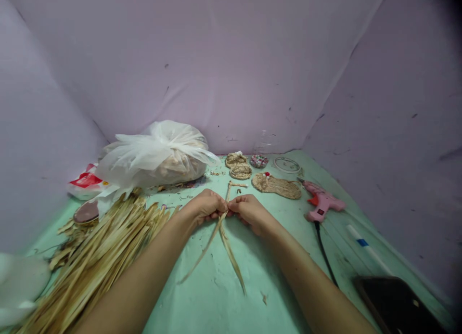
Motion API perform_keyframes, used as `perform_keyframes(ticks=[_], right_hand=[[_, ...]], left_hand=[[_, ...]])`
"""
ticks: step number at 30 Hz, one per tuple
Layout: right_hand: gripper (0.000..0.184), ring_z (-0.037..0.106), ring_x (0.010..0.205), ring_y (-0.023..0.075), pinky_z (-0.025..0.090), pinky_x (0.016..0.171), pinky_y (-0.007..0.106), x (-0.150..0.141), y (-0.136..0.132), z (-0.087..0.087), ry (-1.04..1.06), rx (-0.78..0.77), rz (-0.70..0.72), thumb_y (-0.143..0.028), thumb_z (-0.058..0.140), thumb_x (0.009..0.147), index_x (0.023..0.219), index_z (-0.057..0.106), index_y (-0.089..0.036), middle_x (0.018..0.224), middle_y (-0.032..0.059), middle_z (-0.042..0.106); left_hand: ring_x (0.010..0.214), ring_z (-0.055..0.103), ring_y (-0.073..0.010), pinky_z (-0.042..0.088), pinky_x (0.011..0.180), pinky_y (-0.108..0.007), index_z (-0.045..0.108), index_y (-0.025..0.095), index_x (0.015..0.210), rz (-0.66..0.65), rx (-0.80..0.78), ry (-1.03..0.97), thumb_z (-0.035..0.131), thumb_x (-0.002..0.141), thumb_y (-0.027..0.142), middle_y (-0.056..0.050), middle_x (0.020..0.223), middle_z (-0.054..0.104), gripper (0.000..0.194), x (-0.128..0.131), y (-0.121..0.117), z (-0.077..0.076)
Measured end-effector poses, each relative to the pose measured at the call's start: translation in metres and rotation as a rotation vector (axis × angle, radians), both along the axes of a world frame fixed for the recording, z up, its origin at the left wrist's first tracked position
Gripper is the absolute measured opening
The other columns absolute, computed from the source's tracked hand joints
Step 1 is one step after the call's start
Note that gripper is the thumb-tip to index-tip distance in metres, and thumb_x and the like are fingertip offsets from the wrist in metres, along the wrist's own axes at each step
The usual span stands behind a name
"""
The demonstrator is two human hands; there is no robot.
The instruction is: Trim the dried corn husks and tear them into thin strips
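Observation:
Both hands meet at the middle of the green table, pinching one braid of dried plant fibre [228,192]. My left hand [209,205] is closed on it from the left, and my right hand [247,210] is closed on it from the right, fingertips almost touching. The finished end of the braid runs away from me and bends to the right, with a pale tip. Two loose fibre strips [231,257] trail from the fingers toward me, spread apart. Just beyond my right hand lies a woven sole-shaped piece [277,186] with a red bead on it.
Dried fibre strips [108,247] lie piled at left, below a tied white plastic bag [162,156]. Smaller woven slippers [238,166], a dish of beads [259,161] and a clear lid [287,165] sit at the back. A pink glue gun [321,200] and a phone [400,305] lie at right.

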State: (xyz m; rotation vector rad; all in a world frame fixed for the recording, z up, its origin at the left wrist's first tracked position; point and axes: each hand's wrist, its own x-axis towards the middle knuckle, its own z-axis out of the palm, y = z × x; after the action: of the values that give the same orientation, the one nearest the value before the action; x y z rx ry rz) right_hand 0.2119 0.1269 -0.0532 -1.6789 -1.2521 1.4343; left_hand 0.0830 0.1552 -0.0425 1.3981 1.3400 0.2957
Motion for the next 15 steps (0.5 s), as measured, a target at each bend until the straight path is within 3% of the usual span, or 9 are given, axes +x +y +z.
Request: perform_keyframes(ticks=[9, 15], right_hand=[[0.015, 0.019, 0.029, 0.0041, 0.009, 0.035, 0.023, 0.001, -0.001, -0.004, 0.075, -0.040, -0.045, -0.013, 0.053, 0.058, 0.043, 0.051, -0.016, 0.028, -0.0086, 0.029], [0.009, 0.017, 0.029, 0.0041, 0.009, 0.035, 0.022, 0.001, -0.002, -0.005, 0.170, -0.080, -0.104, -0.012, 0.049, 0.055, 0.048, 0.052, -0.015, 0.029, -0.0085, 0.032]], left_hand=[[0.043, 0.043, -0.0119, 0.029, 0.044, -0.023, 0.058, 0.014, 0.048, -0.032, 0.257, 0.402, 0.056, 0.052, 0.015, 0.001, 0.040, 0.047, 0.004, 0.000, -0.008, 0.020], [0.076, 0.059, -0.0267, 0.037, 0.062, -0.030, 0.065, 0.016, 0.067, -0.083, 0.402, 0.618, 0.055, 0.060, 0.018, -0.012, 0.072, 0.064, 0.012, 0.018, -0.039, 0.037]])
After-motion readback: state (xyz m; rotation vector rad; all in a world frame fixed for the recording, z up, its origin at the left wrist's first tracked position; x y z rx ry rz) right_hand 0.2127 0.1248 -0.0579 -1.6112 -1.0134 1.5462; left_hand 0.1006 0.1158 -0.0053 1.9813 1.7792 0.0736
